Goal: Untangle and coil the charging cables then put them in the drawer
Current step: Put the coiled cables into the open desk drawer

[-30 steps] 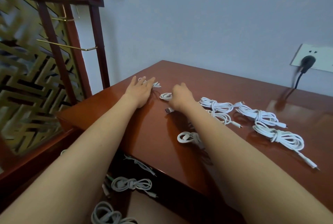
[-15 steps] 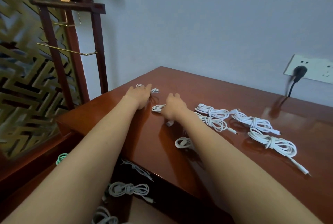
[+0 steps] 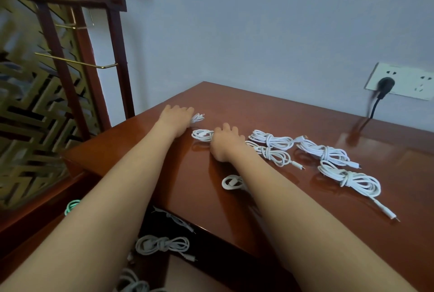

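Left fingers [image 3: 186, 111] curl round the far coil [image 3: 198, 118]; right fingers [image 3: 229, 127] clamp the near coil [image 3: 201, 135], likely to lift both toward the drawer [image 3: 146, 228] below the bench [image 3: 305, 122] edge. Finished coils [image 3: 326, 152] lie alongside, ready for transfer.

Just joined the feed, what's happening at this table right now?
A person has both hands on the wooden table. The left hand grips a small white cable bundle near the far corner. The right hand holds a coiled white cable beside it. Several more coiled cables lie on the table to the right, and other coils already sit in the open drawer below.
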Demonstrator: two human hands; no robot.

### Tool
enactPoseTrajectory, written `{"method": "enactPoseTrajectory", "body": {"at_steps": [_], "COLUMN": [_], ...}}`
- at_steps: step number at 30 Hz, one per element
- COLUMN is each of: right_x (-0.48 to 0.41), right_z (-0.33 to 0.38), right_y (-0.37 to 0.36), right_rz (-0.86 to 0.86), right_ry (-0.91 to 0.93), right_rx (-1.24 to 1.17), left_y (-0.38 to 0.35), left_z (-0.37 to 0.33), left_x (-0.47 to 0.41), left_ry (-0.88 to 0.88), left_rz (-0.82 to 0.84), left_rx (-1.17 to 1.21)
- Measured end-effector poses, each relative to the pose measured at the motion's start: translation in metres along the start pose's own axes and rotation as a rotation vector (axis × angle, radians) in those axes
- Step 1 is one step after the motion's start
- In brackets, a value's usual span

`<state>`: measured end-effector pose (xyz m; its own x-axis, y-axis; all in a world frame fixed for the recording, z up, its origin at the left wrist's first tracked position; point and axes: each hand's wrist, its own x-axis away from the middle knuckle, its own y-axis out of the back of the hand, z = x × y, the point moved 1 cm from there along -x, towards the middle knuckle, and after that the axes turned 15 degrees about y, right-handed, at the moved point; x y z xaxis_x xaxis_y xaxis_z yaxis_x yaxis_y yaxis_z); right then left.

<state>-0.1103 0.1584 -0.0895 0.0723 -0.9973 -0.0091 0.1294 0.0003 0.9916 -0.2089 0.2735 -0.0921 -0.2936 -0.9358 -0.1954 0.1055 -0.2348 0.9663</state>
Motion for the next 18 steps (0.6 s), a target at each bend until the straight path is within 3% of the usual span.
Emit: {"method": "enactPoseTrajectory", "body": {"at_steps": [8,18], "right_x": [0.015,0.067], "right_z": [0.024,0.069], "right_y": [0.012,0.003], "right_rz": [-0.204,-0.240], "right_ry": [0.126,0.164], "right_rx": [-0.092,-0.134], "left_y": [0.000,0.010], "left_z": [0.049,0.087], "left_x": [0.043,0.121], "left_ry": [-0.025,-0.066], "left_rz": [0.240,0.226], "left_rx": [0.306,0.410]}}
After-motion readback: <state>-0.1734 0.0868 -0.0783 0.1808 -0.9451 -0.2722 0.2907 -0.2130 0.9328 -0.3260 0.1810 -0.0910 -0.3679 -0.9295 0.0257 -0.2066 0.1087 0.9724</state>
